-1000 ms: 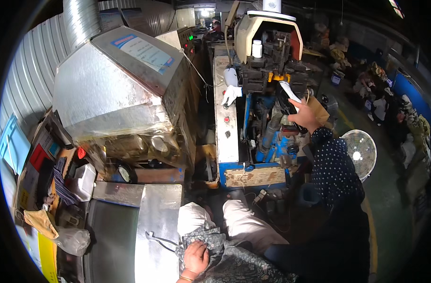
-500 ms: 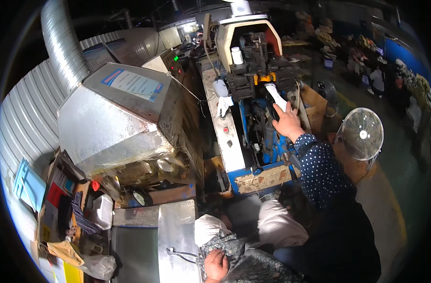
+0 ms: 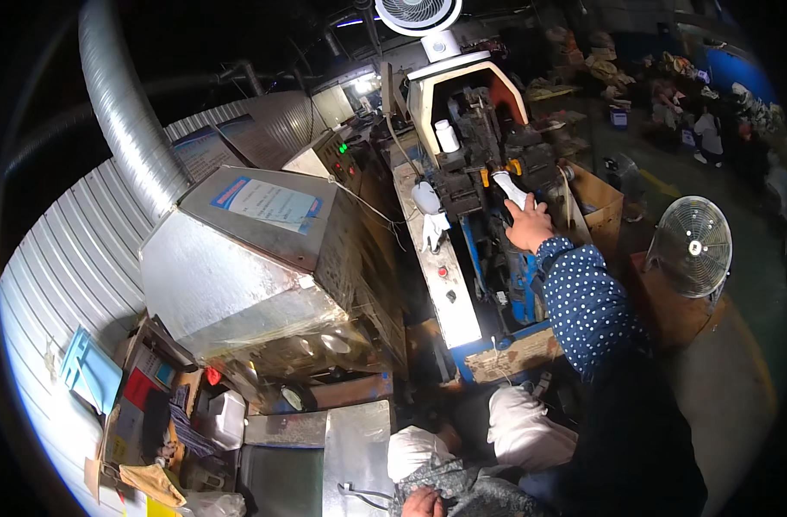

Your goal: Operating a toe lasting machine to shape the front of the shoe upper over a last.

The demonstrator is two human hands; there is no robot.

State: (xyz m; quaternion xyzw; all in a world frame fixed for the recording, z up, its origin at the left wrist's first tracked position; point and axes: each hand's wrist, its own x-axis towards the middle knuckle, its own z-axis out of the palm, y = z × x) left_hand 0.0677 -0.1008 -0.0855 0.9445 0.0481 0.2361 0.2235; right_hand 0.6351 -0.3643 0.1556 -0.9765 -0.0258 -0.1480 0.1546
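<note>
Ahead and right of centre, my right hand (image 3: 530,226) reaches out and grips the near end of a narrow white shoe-shaped piece (image 3: 508,187), its fingers partly spread over it. The far end of the piece sits in the dark jaws of a machine (image 3: 473,183), next to yellow-orange parts. The underside of the grip is hidden. My left hand (image 3: 424,502) lies low on the dark patterned cloth over my lap, cut by the lower edge; its visible fingers rest loosely, with nothing seen in them.
On the machine's left ledge (image 3: 452,302) are a white glove (image 3: 434,231) and a red button (image 3: 443,271). A metal hood (image 3: 230,276) with a duct stands left. To the right are a cardboard box (image 3: 599,207) and a round fan (image 3: 693,247). A cluttered shelf (image 3: 165,422) is lower left.
My view has shifted, so the scene sits farther right and lower. My right hand stays at the white piece, its fingers now farther over the near end. My left hand stays on my lap.
</note>
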